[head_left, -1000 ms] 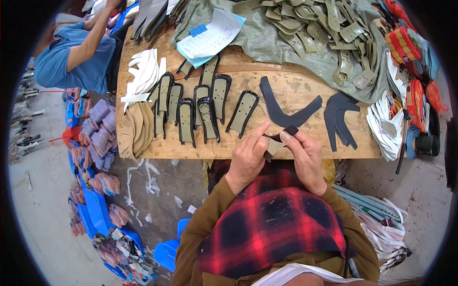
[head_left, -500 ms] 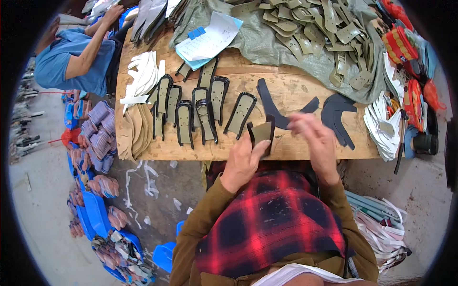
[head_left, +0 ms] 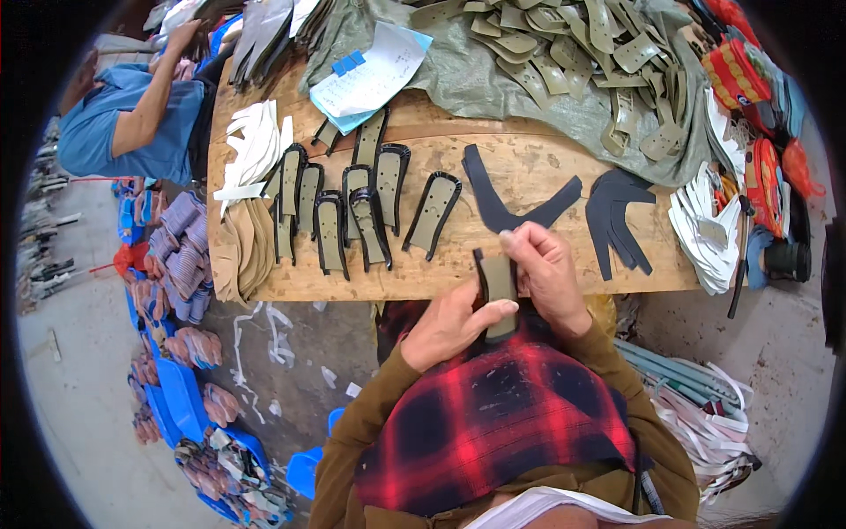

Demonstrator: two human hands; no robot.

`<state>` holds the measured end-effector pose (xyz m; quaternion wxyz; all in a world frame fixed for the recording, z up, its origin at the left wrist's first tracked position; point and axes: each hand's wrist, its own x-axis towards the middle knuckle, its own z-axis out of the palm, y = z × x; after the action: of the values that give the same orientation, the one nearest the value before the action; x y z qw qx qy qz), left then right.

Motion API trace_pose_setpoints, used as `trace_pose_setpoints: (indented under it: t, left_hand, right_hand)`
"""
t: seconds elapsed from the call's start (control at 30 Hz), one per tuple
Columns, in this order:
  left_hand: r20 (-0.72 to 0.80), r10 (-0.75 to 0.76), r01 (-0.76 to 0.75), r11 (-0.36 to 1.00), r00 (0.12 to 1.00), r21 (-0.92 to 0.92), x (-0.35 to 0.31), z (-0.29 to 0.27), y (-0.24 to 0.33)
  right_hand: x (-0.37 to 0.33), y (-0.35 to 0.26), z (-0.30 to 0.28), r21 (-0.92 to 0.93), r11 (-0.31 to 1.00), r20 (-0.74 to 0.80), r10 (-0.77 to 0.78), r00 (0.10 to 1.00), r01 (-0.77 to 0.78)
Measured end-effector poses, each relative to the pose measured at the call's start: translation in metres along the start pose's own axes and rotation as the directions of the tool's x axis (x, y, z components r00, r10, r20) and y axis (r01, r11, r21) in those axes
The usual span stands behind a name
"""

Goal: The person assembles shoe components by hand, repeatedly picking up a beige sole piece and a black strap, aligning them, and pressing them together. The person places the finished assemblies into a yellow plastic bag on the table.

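Though my fingers hide much of it, I see my left hand (head_left: 451,328) and right hand (head_left: 548,271) pinching a flat olive strip (head_left: 499,284) with a dark edge, at the near rim of the wooden bench (head_left: 529,172), beside a dark V-shaped piece (head_left: 511,207)

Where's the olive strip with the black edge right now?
Head view, centre: the strip is pinched between left hand and right hand, at the table's near edge.
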<state>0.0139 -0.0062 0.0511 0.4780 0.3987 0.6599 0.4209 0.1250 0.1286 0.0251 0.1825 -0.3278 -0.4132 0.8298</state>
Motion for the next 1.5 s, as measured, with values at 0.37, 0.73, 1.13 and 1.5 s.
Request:
trace_pose_setpoints:
  t: [0.37,0.73,1.13,1.5]
  left_hand:
    - [-0.558,-0.008,-0.264,0.876,0.83,-0.404,0.043,0.01,-0.017]
    - [-0.479,0.301,-0.245,0.953,0.824,0.178,0.028,-0.017,0.001]
    - [0.264,0.072,-0.054,0.996,0.962,-0.075,0.004,-0.033,-0.002]
    - [0.077,-0.072,0.09,0.955,0.994,-0.282,-0.004,-0.018,-0.012]
  right_hand:
    - [-0.002,0.025,0.01,-0.421,0.85,0.111,-0.3,0.948,0.318]
    - [0.009,-0.041,-0.039,-0.72,0.677,0.402,0.227,0.887,0.153]
    - [-0.009,-0.036,-0.026,-0.275,0.917,0.564,0.397,0.724,-0.289]
    - [-0.001,-0.023,-0.03,-0.175,0.971,0.557,0.233,0.797,-0.162]
